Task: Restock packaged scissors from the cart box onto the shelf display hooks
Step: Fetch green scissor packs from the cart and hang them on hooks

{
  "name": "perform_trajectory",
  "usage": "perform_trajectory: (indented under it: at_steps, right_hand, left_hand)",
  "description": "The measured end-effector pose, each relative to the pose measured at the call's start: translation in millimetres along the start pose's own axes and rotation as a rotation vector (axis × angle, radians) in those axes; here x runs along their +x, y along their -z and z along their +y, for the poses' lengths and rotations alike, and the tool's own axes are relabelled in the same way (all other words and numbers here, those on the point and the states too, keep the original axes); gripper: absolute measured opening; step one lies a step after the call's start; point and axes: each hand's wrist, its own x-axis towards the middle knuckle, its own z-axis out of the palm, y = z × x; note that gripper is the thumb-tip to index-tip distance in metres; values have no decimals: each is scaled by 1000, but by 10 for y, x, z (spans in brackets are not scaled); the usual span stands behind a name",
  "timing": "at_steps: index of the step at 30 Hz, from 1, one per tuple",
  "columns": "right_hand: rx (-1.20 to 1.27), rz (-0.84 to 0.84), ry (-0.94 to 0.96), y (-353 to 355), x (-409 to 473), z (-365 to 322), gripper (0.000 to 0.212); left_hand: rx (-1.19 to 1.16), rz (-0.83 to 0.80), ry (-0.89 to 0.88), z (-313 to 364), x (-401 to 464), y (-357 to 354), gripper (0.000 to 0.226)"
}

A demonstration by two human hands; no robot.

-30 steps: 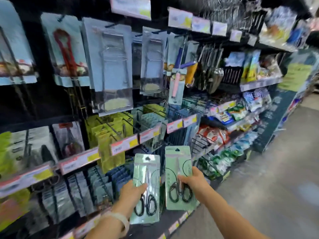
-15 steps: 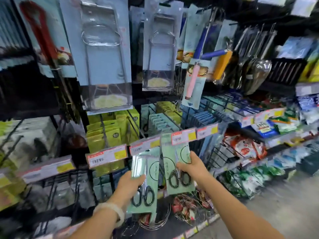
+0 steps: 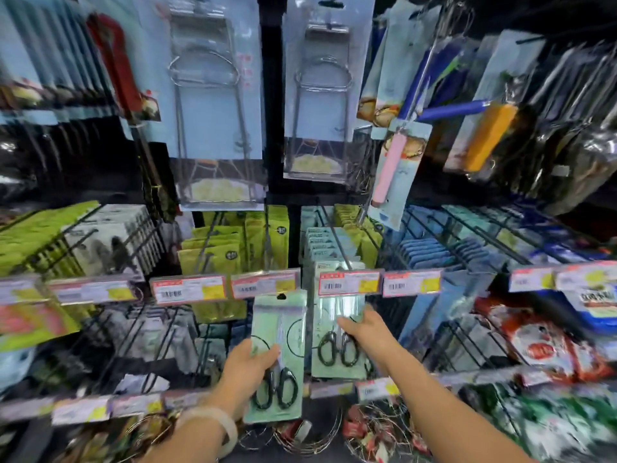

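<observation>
Our left hand [image 3: 245,369] is pinching one scissors pack [image 3: 278,355] at its lower left edge; our right hand [image 3: 365,332] is gripping a second pack [image 3: 337,325] at its 3 o'clock edge, top tucked behind the price tag strip [image 3: 349,283]. We are judging the packs light, thin and stiff but glossy, so likely slippery; holding by the card edges, clear of the hang hole, looks safest. Each is showing a pale green card, clear blister, black-handled scissors. The hook rods [image 3: 337,242] are lying toward 12 o'clock.
</observation>
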Motion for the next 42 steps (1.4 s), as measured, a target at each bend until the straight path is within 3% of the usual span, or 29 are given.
perform_trajectory:
  at_steps: [3,6,8,12,14,16,18,20,23,28,32,36,39,42]
  right_hand:
    - [-5,53,-36,26,69,-49,59]
    - [-11,184,-7,85,163,22,21]
    - [-13,133,-7,90,99,14,19]
    - [-181,-236,-27,15,-143,74,24]
    - [-195,-187,34,13,-175,151,17]
    - [-146,-126,79,73,-179,186,25]
    - [-127,-91,148,165,-196,130,25]
    - [-150,-74,212,258,-192,37,19]
    - [-140,-32,252,298,-128,-112,18]
    - [-179,23,215,249,-5,-79,14]
    - [-287,44,202,187,-1,41,18]
    - [-292,67,168,183,72,-14,15]
    - [-410,99,151,180,139,-49,17]
    - [-598,158,94,122,179,36,50]
  left_hand:
    - [-3,14,-16,-4,-17,-39,25]
    - [-8,31,-42,-22,12,-98,18]
    - [-21,32,-42,-20,31,-176,18]
    - [-21,-35,-32,22,8,-427,7]
    - [-27,-47,-42,67,-22,-566,11]
    - [-49,-65,-56,142,-48,-689,25]
    - [-67,-66,-75,221,-61,-778,3]
    - [-78,-25,-121,332,-47,-856,19]
    - [-108,29,-162,436,52,-934,15]
    - [-147,41,-153,482,115,-950,6]
    - [-113,61,-136,397,103,-925,18]
    - [-29,82,-148,446,177,-933,5]
    - [26,53,-94,485,249,-909,42]
    - [113,29,-17,428,281,-746,70]
